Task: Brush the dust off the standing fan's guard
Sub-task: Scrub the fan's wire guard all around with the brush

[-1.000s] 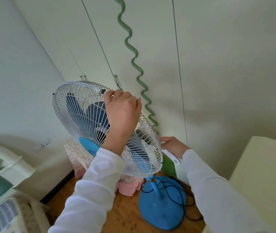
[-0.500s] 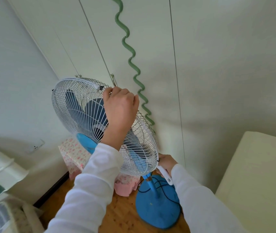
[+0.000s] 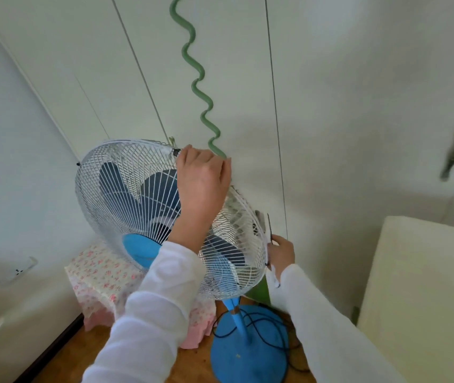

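- Gripping the top rim of the fan guard (image 3: pixel 126 194), the left hand (image 3: pixel 203 186) has its fingers curled over the outer ring at centre frame, bracing the fan's head.
- The right hand (image 3: pixel 281 252), right of centre at the guard's right edge, pinches a slim white-handled tool, presumably the brush (image 3: pixel 272 273). Its bristles are hidden behind the wires, so I cannot tell whether they touch.
- The guard fills the middle of the frame, tilted, with the blue base (image 3: pixel 248 360) on the wooden floor at lower centre.
- By my judgement, the wires look thin and springy and would likely flex under hard strokes, so light passes along the spokes suit them.
- The outer ring seems the stiffest part and the sensible place to hold. Fingers should stay outside the wires, away from the dark blades (image 3: pixel 115 175).
- On its slender pole the head is probably top-heavy and inclined to swing or tip, so a bracing hand matters.
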`<state>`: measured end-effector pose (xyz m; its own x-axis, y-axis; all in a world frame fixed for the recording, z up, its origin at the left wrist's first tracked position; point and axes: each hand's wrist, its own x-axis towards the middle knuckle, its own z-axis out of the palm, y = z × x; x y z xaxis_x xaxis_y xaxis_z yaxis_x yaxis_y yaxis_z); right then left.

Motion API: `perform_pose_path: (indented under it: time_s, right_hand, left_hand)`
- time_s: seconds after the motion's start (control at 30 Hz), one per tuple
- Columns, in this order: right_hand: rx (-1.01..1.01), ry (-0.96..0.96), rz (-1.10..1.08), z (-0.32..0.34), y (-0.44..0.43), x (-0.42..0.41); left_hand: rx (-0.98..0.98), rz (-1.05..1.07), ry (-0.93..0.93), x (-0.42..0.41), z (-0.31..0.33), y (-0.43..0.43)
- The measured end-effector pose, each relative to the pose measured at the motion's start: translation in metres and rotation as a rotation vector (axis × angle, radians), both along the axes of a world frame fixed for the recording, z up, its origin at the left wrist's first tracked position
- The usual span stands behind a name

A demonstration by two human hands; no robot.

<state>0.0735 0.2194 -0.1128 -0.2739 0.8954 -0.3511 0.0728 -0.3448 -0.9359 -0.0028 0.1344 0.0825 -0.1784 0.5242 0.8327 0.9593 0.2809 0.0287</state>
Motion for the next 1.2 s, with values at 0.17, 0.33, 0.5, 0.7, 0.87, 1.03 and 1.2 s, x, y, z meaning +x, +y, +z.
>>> perform_pose_path:
  time_s: [0.17,0.33,0.5,0.7,0.87,1.03,1.2]
  right_hand:
    - [0.221,-0.003,-0.156,0.055,0.004,0.003]
    - [0.463,-0.076,-0.251,0.098,-0.006,0.007]
    - [0.571,-0.084,-0.303,0.136,-0.017,0.010]
    - [0.666,-0.108,-0.365,0.162,-0.035,0.009]
    - [0.783,-0.198,-0.407,0.184,-0.057,0.004]
    - [0.880,-0.292,-0.418,0.206,-0.089,-0.004]
    - [1.010,-0.277,-0.343,0.220,-0.123,-0.019]
  left_hand:
    - [0.046,-0.176,-0.033,-0.012,0.001,-0.010]
    - [0.061,-0.331,-0.093,-0.020,0.002,-0.020]
    - [0.091,-0.431,-0.091,-0.030,0.007,-0.032]
    - [0.069,-0.479,-0.119,-0.040,0.012,-0.046]
    - [0.108,-0.541,-0.145,-0.040,0.015,-0.060]
    - [0.135,-0.590,-0.282,-0.038,0.014,-0.075]
    - [0.084,-0.679,-0.473,-0.028,0.023,-0.088]
